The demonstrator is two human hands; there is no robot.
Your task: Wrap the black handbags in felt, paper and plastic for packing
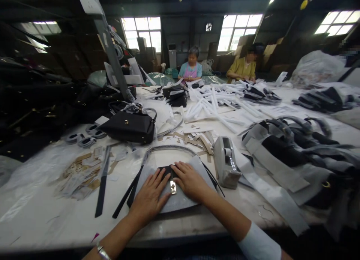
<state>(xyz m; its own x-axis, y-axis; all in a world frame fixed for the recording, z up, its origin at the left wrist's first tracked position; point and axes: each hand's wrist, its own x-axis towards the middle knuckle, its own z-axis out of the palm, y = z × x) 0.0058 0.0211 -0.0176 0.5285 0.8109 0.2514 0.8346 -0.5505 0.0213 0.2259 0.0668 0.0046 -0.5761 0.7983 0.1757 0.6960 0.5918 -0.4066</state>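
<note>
A handbag (180,203) lies flat in front of me, its body covered by pale grey wrapping sheet, with a gold clasp (173,187) showing at the middle. Its wrapped handle (168,149) arches away from me. My left hand (152,190) rests on the bag left of the clasp, fingers stretched out over the black flap and the sheet. On the other side, my right hand (188,179) lies flat near the flap's top, fingers extended. Black straps stick out at both sides of the bag. Neither hand grips anything.
A tape dispenser (227,162) stands right of the bag. A black handbag (129,125) sits behind to the left, near scattered tags (83,173) and a black strap (102,185). Wrapped bags (289,151) pile up at right. Two people work across the table.
</note>
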